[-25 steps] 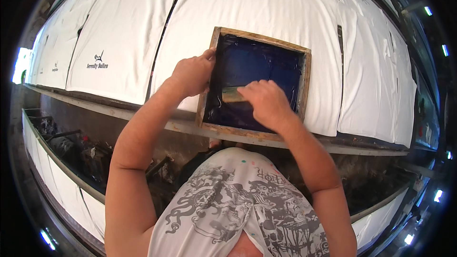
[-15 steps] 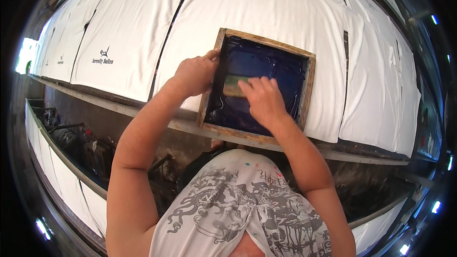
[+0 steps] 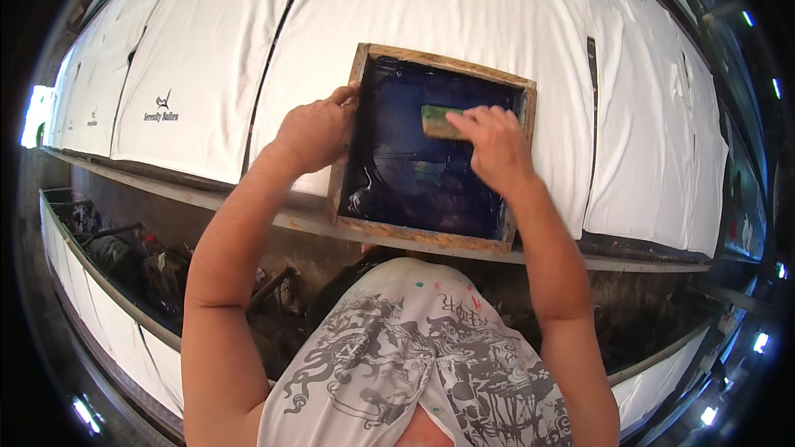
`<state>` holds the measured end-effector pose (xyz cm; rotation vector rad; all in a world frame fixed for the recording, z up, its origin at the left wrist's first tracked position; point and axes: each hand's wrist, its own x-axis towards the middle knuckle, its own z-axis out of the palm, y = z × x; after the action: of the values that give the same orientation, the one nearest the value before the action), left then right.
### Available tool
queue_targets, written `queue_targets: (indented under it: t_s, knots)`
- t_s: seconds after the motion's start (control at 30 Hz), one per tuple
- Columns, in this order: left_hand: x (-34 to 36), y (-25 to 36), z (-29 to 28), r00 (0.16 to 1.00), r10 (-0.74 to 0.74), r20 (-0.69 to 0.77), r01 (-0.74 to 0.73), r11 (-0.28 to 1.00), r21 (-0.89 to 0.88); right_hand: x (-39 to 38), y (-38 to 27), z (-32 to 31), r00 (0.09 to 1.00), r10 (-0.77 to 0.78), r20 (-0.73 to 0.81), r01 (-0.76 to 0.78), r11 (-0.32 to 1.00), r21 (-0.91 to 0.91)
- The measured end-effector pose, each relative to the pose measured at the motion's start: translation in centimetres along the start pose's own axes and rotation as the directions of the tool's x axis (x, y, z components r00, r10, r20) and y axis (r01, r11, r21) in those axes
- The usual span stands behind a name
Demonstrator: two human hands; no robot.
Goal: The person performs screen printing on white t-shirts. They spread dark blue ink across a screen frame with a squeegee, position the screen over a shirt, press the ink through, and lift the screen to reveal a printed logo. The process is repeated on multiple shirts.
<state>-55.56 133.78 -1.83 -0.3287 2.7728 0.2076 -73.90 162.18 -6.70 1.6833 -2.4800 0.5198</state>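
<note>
A square wood-framed screen (image 3: pixel 447 236) lies on white fabric, its inside covered in glossy dark blue ink (image 3: pixel 406 182). My left hand (image 3: pixel 315 132) is closed on the left side of the frame, near its upper half. My right hand (image 3: pixel 501 149) is closed on a small squeegee (image 3: pixel 439 122) of wood and green, resting inside the screen in the upper right half, on the ink. What lies under the screen is hidden.
Several white cloth pieces (image 3: pixel 182 50) cover the long sloped table, some with a small dark printed logo (image 3: pixel 162 112). A metal rail (image 3: pixel 132 170) runs along its near edge. Another fabric-covered table (image 3: pixel 99 298) is behind me at lower left, with dark clutter (image 3: pixel 116 248) below.
My right hand and the squeegee have moved up and to the right across the ink. The screen appears slightly further left in view, with my left hand still on it.
</note>
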Motion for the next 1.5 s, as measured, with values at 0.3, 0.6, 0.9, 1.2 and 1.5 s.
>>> queue_targets:
  t_s: [0.3, 0.6, 0.9, 1.2, 1.5]
  knots:
    - [0.1, -0.7, 1.0, 0.998, 0.030, -0.051, -0.032, 0.999, -0.043, -6.5, -4.5, -2.5, 0.991, -0.023, 0.131, 0.002, 0.988, 0.153]
    - [0.1, -0.4, -0.2, 0.998, 0.067, -0.021, -0.067, 0.998, 0.022, 6.3, -2.7, 0.6, 0.992, 0.046, 0.114, -0.051, 0.998, 0.035]
    - [0.2, -1.1, 1.3, 0.996, 0.064, -0.054, -0.061, 0.997, 0.045, -1.3, -8.7, 1.2, 0.988, -0.128, 0.082, 0.123, 0.990, 0.068]
    - [0.0, -0.6, -0.1, 0.997, 0.080, -0.021, -0.078, 0.994, 0.071, 3.0, 2.0, -2.0, 0.969, 0.231, 0.090, -0.238, 0.968, 0.075]
    - [-0.2, -0.7, 0.0, 0.998, 0.065, -0.004, -0.065, 0.996, 0.059, -6.0, -6.5, -1.2, 0.995, 0.071, 0.074, -0.078, 0.993, 0.084]
